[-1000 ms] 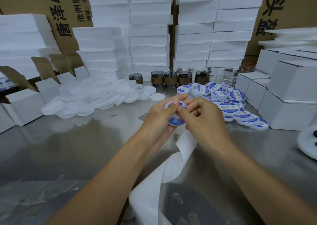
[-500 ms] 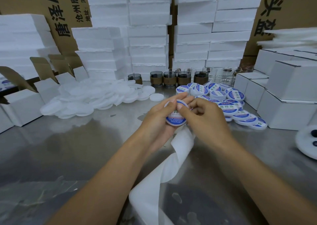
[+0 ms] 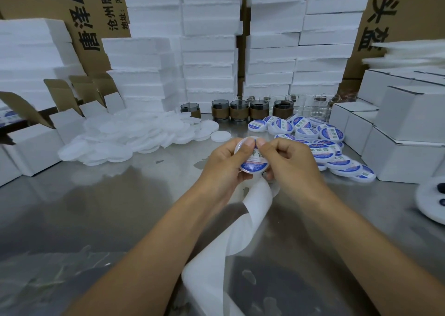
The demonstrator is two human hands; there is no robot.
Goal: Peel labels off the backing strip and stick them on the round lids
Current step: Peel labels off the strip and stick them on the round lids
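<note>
Above the desk (image 3: 115, 207), the left hand (image 3: 222, 165) cradles a labelled round lid (image 3: 254, 166) in curled fingers, the right hand (image 3: 290, 162) pinches its upper rim, and the backing strip (image 3: 256, 209) trails just below.

Bench (image 3: 115, 207) showing as brushed metal, dully reflecting. Plain lids (image 3: 134, 135) looking like translucent matt plastic. Held lid (image 3: 252, 164) carrying glossy blue-white label. Backing strip (image 3: 255, 209) looking like smooth, waxy white paper. Foam blocks (image 3: 209, 50) showing rough, grainy edges. Cartons (image 3: 91, 33) showing matt brown cardboard. Jars (image 3: 240, 111) appearing as smoked glass. White boxes (image 3: 409, 123) looking like matt card.
</note>
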